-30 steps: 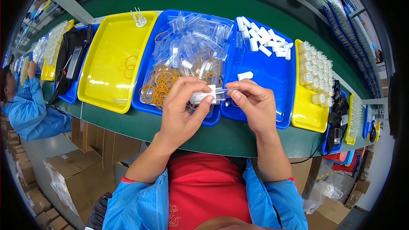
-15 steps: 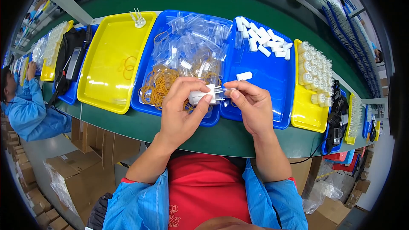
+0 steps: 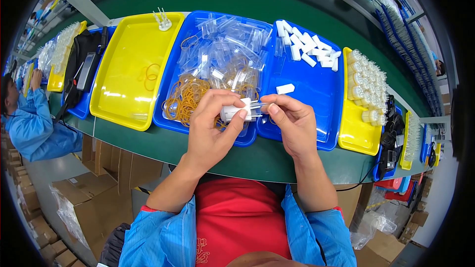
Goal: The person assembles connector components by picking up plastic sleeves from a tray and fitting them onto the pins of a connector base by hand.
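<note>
My left hand point(image 3: 208, 131) is closed around a white plastic part point(image 3: 230, 113) with several thin prongs pointing right. My right hand point(image 3: 297, 126) pinches a thin clear piece point(image 3: 261, 104) at the prong ends; its exact kind is too small to tell. Both hands are held over the seam between two blue trays. Beneath the left one, brown rubber bands point(image 3: 185, 96) and clear plastic sleeves point(image 3: 222, 39) fill the left blue tray point(image 3: 161, 113). A single white block point(image 3: 285, 89) lies just beyond my right fingers in the right blue tray point(image 3: 324, 113).
More white blocks point(image 3: 309, 47) lie at that tray's far end. A yellow tray point(image 3: 118, 94) at left holds a pronged white part point(image 3: 162, 21) and loose rubber bands point(image 3: 152, 75). Pronged parts point(image 3: 366, 81) crowd a right yellow tray point(image 3: 357, 141). A co-worker point(image 3: 42, 118) sits at far left.
The view has shifted very slightly. Both hands keep their hold on the white part and the thin piece, with almost no movement.
</note>
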Available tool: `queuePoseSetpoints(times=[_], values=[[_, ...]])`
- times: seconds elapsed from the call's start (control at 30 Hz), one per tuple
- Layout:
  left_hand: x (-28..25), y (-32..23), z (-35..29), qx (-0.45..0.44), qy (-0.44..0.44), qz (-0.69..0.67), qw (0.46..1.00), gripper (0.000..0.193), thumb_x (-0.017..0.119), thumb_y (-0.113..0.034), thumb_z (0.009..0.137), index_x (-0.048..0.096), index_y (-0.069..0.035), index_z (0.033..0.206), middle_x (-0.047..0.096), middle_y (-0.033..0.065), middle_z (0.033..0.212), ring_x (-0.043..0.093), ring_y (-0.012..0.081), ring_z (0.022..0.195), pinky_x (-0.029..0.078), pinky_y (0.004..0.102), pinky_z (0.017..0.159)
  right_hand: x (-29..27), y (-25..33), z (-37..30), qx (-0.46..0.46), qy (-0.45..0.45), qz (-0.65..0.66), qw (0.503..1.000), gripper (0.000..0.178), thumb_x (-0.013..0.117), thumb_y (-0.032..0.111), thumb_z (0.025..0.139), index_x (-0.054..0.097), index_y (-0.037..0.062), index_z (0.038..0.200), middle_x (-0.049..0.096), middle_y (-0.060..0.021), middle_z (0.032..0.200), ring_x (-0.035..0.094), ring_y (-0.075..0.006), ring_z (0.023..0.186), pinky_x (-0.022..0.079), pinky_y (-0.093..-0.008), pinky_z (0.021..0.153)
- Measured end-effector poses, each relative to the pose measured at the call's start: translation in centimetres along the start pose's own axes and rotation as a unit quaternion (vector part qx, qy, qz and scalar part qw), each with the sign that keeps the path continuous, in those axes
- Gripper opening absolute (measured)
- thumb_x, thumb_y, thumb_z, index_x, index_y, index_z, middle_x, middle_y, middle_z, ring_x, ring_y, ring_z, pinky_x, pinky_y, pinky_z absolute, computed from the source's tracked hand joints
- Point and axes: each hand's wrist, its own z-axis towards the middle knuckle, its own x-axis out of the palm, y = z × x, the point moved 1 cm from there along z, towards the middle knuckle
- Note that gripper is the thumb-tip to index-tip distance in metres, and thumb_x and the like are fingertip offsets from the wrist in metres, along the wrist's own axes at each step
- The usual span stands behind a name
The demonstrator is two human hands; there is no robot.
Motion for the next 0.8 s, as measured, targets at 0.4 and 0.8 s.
queuePoseSetpoints(times=[0.4,0.8], values=[[0.5,-0.6,0.3,-0.005,-0.054,0.005,0.999,0.015,0.083,-0.004,0.096,0.075,-0.003,0.109,0.073,0.0162,0.115,0.074,0.0299,0.108,0.058,0.0383,0.093,-0.5,0.7,0.2,-0.093,0.024,-0.203,0.974,0.022,0.077,0.007,0.108,0.081,-0.0032,0.127,0.08,-0.0069,0.117,0.071,-0.0109,0.104,0.055,-0.0252,0.093],[0.6,-0.6,0.2,-0.007,-0.049,-0.014,0.999,0.016,0.083,-0.004,0.096,0.076,-0.003,0.11,0.073,0.017,0.118,0.074,0.0305,0.112,0.058,0.0385,0.094,-0.2,-0.1,0.1,0.036,0.0,0.029,0.999,0.024,0.075,0.011,0.11,0.08,-0.0028,0.128,0.081,-0.0084,0.121,0.073,-0.0118,0.106,0.057,-0.028,0.098]])
